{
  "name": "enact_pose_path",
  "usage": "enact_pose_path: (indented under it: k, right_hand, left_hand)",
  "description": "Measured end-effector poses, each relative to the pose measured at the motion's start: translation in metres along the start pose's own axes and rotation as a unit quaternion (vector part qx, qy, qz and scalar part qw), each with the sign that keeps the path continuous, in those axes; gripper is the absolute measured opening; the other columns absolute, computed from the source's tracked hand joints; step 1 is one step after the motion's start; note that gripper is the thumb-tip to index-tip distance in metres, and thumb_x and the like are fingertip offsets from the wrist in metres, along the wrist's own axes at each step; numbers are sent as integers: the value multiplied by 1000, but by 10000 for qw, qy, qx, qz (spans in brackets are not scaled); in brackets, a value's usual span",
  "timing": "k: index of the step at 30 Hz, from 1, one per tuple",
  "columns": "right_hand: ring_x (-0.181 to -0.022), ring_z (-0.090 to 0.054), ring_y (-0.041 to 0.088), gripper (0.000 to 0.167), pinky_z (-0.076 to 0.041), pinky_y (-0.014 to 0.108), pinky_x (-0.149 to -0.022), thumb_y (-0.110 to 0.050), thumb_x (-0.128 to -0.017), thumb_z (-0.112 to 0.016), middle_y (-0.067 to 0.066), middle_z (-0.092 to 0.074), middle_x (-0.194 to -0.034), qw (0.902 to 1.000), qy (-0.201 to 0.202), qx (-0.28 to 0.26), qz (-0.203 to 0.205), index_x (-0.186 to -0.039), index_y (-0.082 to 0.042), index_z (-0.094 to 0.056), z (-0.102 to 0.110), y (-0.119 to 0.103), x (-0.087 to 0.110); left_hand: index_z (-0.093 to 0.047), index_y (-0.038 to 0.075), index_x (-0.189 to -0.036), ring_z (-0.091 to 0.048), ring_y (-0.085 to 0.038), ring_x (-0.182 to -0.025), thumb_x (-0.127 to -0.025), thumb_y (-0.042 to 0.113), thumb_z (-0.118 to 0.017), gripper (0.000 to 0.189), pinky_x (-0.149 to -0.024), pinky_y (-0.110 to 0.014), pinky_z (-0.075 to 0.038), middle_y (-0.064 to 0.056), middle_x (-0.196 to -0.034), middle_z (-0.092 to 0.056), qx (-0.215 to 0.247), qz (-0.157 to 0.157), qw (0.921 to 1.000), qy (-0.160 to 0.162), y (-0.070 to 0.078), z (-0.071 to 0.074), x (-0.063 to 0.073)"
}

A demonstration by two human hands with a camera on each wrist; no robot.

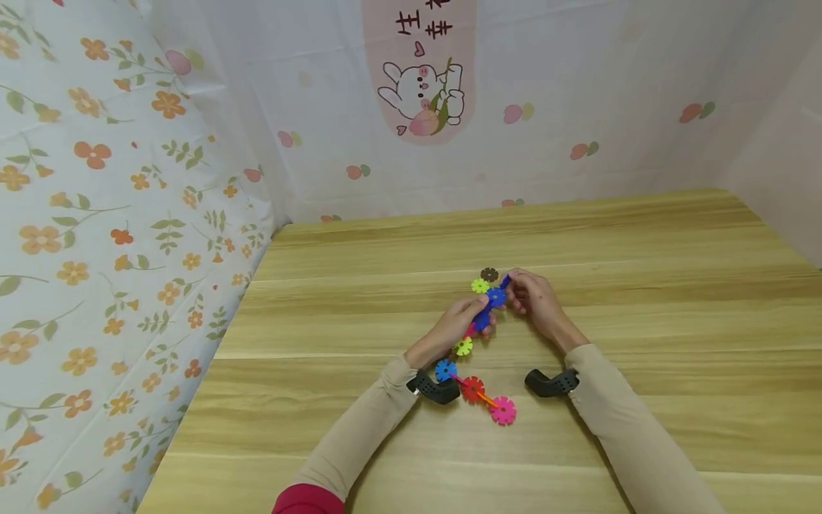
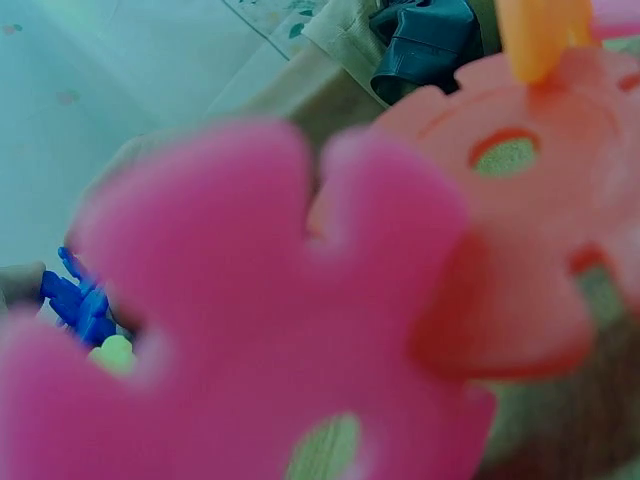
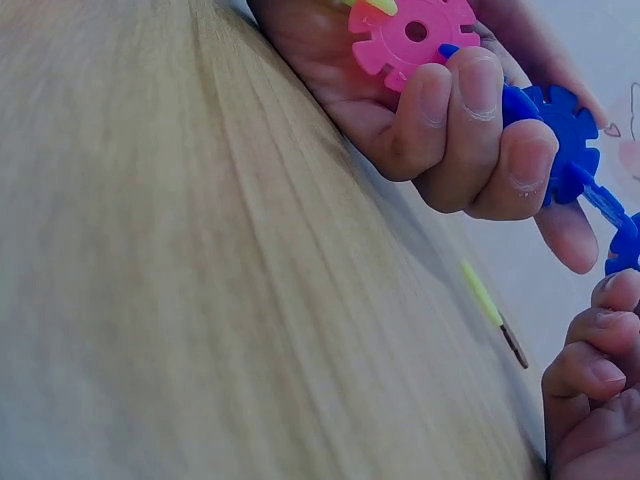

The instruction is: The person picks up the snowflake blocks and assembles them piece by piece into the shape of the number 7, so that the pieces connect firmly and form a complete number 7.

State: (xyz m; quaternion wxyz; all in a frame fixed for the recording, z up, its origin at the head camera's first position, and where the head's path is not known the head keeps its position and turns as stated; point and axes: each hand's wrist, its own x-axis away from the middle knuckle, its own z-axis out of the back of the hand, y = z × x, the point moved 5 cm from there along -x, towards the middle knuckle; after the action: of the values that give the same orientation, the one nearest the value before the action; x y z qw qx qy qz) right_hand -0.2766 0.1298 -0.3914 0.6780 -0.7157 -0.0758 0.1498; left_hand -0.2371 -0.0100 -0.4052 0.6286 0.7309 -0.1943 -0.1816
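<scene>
1. My left hand [image 1: 457, 321] curls its fingers round the middle of a chain of notched discs [image 1: 464, 347], gripping at the blue discs [image 1: 496, 297].
2. My right hand [image 1: 541, 307] pinches the end blue piece [image 1: 505, 281], just beside.
3. The chain runs back past my left wrist (the pink disc [image 1: 503, 411] comes nearest me).
4. Beyond, a brown disc [image 1: 489, 274] and a yellow-green disc [image 1: 479, 285] lie on the table [image 1: 674, 321].

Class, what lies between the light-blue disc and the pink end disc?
In the head view: a pink edge-on piece, a red disc, then an orange edge-on piece.
</scene>
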Motion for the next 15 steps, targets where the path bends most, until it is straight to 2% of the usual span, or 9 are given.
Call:
enact_pose_path:
  k: [4, 8, 15]
  right_hand:
    - [-51, -41, 9, 30, -33, 18, -41, -17, -100, -37, 3, -47, -66, 9999, 46, -32, 95, -88, 4, -55, -3, 1, -2]
    - [-51, -41, 8, 31, -34, 19, -41, -17, -99, -37, 2, -48, -65, 9998, 85, 155, 23, -90, 8, -54, -3, 1, 0]
    - [-50, -41, 9, 28, -33, 21, -40, -14, -97, -37, 3, -47, -64, 9990, -31, 435, 41, -90, 8, -54, 2, 0, -2]
  left_hand:
    - [-49, -19, -116, -51, -10, -61, -103, 22, -32, 46, -59, -22, -45, -5, -76, -54, -33, -49, 10000, 64, 0, 3, 2]
    - [-49, -18, -116, -52, -10, -62, -103, 20, -32, 44, -59, -22, -47, -6, -77, -55, 1, -47, 10000, 43, -1, 2, 3]
    - [-50, -19, -116, -52, -10, -61, -103, 19, -32, 43, -58, -22, -47, -7, -77, -55, -14, -152, 9999, 18, 0, -1, -2]
